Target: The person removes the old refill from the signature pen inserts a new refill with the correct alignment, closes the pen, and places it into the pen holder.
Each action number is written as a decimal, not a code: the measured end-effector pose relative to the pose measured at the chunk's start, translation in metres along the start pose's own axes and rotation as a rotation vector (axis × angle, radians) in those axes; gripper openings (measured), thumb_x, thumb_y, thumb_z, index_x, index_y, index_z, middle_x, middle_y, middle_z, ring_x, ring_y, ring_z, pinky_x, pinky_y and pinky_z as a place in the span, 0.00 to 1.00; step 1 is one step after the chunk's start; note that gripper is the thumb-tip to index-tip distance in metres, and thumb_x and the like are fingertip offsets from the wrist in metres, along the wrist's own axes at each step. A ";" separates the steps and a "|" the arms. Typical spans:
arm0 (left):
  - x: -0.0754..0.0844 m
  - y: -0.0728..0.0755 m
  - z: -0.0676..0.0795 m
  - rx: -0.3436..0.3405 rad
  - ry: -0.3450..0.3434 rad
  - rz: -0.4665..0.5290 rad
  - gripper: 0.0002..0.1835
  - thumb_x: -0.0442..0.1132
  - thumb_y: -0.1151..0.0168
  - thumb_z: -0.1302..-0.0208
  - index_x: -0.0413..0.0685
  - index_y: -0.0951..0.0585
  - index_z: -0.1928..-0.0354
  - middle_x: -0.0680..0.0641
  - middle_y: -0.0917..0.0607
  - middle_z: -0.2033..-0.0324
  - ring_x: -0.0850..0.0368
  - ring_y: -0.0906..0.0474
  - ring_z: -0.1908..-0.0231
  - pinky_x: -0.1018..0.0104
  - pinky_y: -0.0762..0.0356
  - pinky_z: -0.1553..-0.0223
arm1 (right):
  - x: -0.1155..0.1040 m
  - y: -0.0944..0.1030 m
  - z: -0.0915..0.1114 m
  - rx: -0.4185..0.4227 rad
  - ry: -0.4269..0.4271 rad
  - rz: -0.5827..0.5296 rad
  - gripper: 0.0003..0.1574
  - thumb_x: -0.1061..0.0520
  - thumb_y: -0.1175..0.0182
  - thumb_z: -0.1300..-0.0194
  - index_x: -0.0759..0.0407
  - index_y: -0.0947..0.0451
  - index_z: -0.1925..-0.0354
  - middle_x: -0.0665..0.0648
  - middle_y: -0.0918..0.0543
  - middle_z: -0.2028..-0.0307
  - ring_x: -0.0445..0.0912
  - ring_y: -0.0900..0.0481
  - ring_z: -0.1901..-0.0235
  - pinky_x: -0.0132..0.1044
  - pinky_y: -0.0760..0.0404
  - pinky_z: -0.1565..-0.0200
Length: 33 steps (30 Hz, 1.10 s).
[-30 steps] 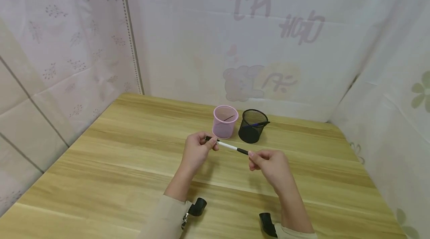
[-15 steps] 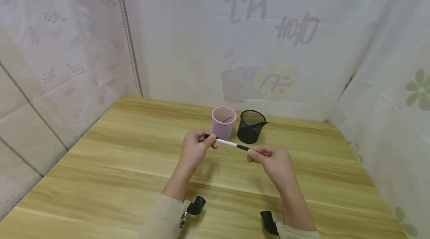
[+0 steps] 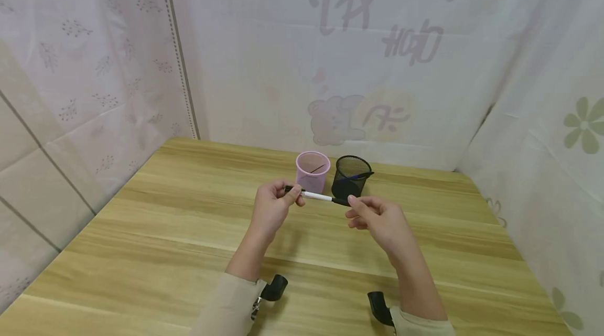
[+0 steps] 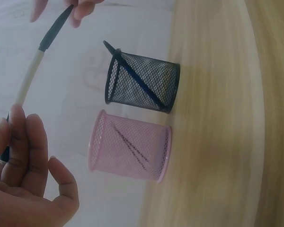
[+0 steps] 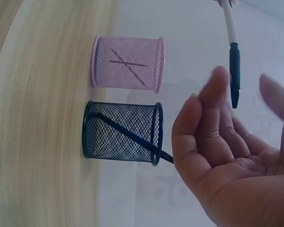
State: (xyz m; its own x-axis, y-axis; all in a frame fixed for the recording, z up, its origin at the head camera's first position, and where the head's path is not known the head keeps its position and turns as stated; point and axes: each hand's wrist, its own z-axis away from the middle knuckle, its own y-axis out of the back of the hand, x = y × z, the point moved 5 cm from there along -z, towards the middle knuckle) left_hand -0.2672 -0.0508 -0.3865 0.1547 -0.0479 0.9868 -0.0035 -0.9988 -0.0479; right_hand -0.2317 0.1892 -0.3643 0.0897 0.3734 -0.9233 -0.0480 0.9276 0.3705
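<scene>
A pen with a white barrel and black ends is held above the table, roughly level. My left hand pinches its left end between thumb and fingers. At the other black end is my right hand; in the right wrist view its thumb and fingers stand apart, with the pen tip in the gap between them. Behind the pen, a pink mesh cup and a black mesh cup stand side by side. A dark blue pen leans in the black cup. Thin dark sticks show in the pink cup.
The wooden table reaches back to a pale printed cloth. More cloth hangs at the left and right sides. Black wrist mounts jut out at both sleeves.
My right thumb and fingers have loosened from the pen's end. That end has risen slightly, so the pen lies more level. My left hand keeps its grip. The head view has shifted slightly.
</scene>
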 end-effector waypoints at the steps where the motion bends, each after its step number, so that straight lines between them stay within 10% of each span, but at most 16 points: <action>1: 0.001 0.000 0.000 0.000 -0.002 0.001 0.07 0.34 0.34 0.25 0.35 0.14 0.60 0.54 0.14 0.78 0.61 0.37 0.80 0.69 0.43 0.74 | 0.000 0.000 0.000 0.003 0.003 -0.005 0.32 0.38 0.36 0.24 0.64 0.17 0.42 0.55 0.09 0.59 0.45 0.10 0.61 0.39 0.13 0.45; 33: 0.008 0.020 -0.001 0.030 -0.029 -0.014 0.06 0.32 0.36 0.25 0.36 0.14 0.60 0.50 0.12 0.76 0.61 0.35 0.78 0.71 0.45 0.78 | -0.009 0.011 0.000 0.065 0.019 -0.082 0.22 0.55 0.43 0.17 0.75 0.21 0.42 0.47 0.13 0.70 0.38 0.15 0.68 0.29 0.13 0.55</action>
State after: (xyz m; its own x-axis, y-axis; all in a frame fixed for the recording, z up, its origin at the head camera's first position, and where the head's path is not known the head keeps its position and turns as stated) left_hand -0.2675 -0.0711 -0.3790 0.1834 -0.0333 0.9825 0.0285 -0.9988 -0.0392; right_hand -0.2326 0.1957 -0.3518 0.0722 0.2965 -0.9523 0.0236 0.9540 0.2988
